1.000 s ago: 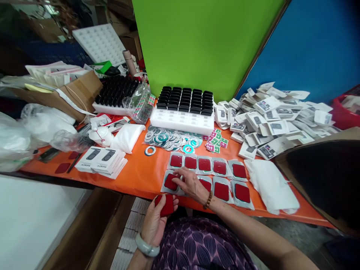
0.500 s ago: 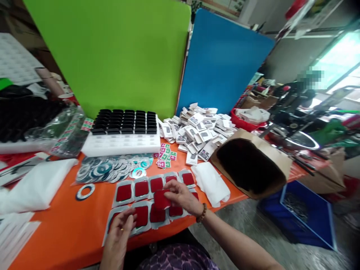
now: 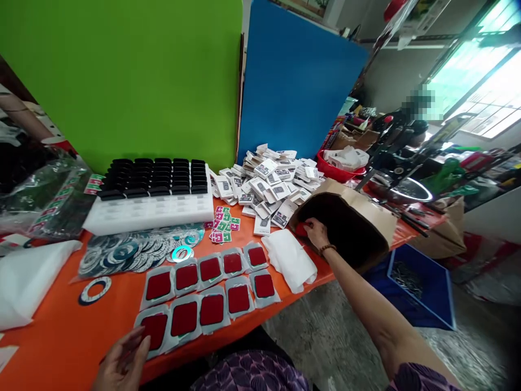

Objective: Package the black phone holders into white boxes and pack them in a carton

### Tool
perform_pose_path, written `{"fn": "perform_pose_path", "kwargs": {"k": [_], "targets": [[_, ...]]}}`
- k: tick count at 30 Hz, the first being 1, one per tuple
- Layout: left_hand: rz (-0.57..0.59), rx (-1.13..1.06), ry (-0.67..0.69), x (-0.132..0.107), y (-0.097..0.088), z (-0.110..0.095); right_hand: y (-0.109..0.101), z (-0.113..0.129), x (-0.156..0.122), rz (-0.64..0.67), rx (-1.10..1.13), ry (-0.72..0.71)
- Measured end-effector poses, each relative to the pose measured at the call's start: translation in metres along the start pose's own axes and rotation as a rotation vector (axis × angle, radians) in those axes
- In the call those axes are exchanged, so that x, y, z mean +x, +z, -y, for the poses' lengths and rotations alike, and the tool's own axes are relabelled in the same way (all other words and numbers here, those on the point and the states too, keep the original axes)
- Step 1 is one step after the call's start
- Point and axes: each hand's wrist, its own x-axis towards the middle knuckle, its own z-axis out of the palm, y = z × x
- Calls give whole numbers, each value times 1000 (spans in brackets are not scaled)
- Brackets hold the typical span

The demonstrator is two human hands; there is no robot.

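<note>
My right hand (image 3: 316,232) reaches to the mouth of a brown cardboard box (image 3: 358,217) lying on its side at the table's right end. Its fingers are closed on a small red pad (image 3: 300,229), partly hidden. My left hand (image 3: 122,361) rests at the table's near edge with fingers stretched out, touching the nearest red pad in its clear sleeve (image 3: 153,331). Two rows of several such red pads (image 3: 211,290) lie on the orange table (image 3: 61,336). A folded white cloth (image 3: 290,259) lies between the pads and the box.
A white foam tray of black parts (image 3: 150,190) stands before a green board (image 3: 122,76). Silver-teal rings (image 3: 134,251), small coloured packets (image 3: 222,225) and a heap of small white cartons (image 3: 268,184) lie behind. A blue crate (image 3: 419,285) sits on the floor; a red basket (image 3: 340,168) is beyond.
The view has swung right. My right hand carried a red pad from the rows over to the cardboard box's mouth. My left hand slid back to the table's near edge.
</note>
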Motion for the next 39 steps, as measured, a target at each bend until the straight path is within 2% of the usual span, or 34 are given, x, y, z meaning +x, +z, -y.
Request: {"fn": "perform_pose_path", "kwargs": {"k": [3, 6, 9, 11, 14, 17, 20, 24, 26, 28, 30, 33, 35, 39], "targets": [[-41, 61, 84, -2, -2, 0, 6, 4, 6, -4, -109, -43], [-127, 195, 273, -5, -4, 3, 10, 7, 1, 6, -184, -79], [-140, 342, 471, -8, -4, 9, 13, 3, -5, 18, -223, -107], [-143, 428, 548, -8, -1, 14, 15, -1, -6, 18, -249, -138], [-105, 565, 629, -5, 5, 21, 17, -4, -10, -13, -287, -195], [-84, 667, 705, 1, 13, 25, 19, 3, -23, -69, -251, -272], [-43, 761, 737, 5, 22, 26, 22, 21, -46, -124, -163, -424], [-62, 838, 712, 7, 29, 29, 30, 58, -92, -78, -31, -537], [-107, 835, 715, 7, 28, 33, 36, 83, -126, -18, 74, -562], [-139, 824, 728, 8, 25, 36, 47, 110, -167, 109, 206, -620], [-148, 815, 751, 10, 23, 39, 63, 137, -209, 316, 309, -732], [-144, 821, 791, 12, 21, 42, 94, 170, -258, 648, 282, -975], [-143, 834, 816, 14, 21, 44, 114, 184, -274, 754, 197, -1064], [-133, 866, 871, 16, 19, 48, 137, 192, -274, 800, 82, -1090]]}}
